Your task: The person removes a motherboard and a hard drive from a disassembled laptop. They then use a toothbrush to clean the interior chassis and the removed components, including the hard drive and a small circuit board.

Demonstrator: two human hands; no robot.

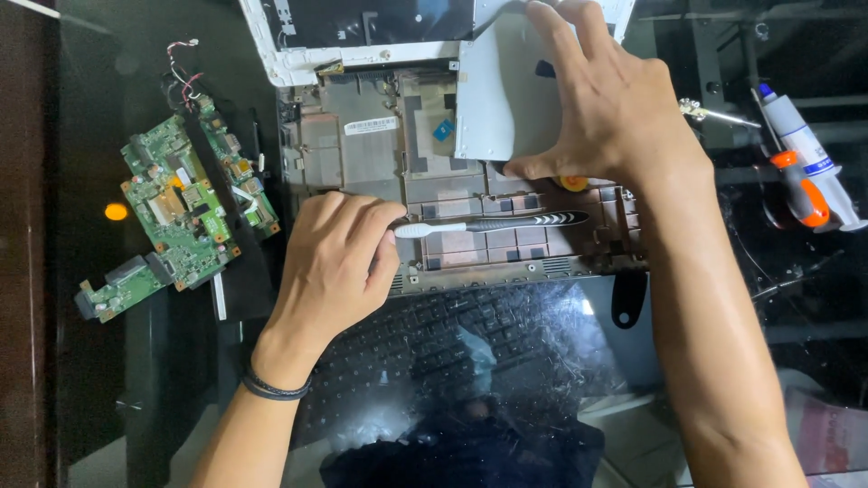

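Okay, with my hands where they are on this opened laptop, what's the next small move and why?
Probably lift the grey metal plate a little further. The right hand already tilts it up over the laptop base, while the left hand holds the pry tool flat across the base, away from the plate's edge.

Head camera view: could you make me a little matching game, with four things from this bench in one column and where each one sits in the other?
Things:
1. green circuit board
2. silver metal plate
3. grey pry tool
4. orange-handled screwdriver

Places:
A. held at one end by the left hand, lying across the open laptop base
B. far right on the glass table
C. left of the laptop base
D. under the right hand, over the base

Pairs: 1-C, 2-D, 3-A, 4-B
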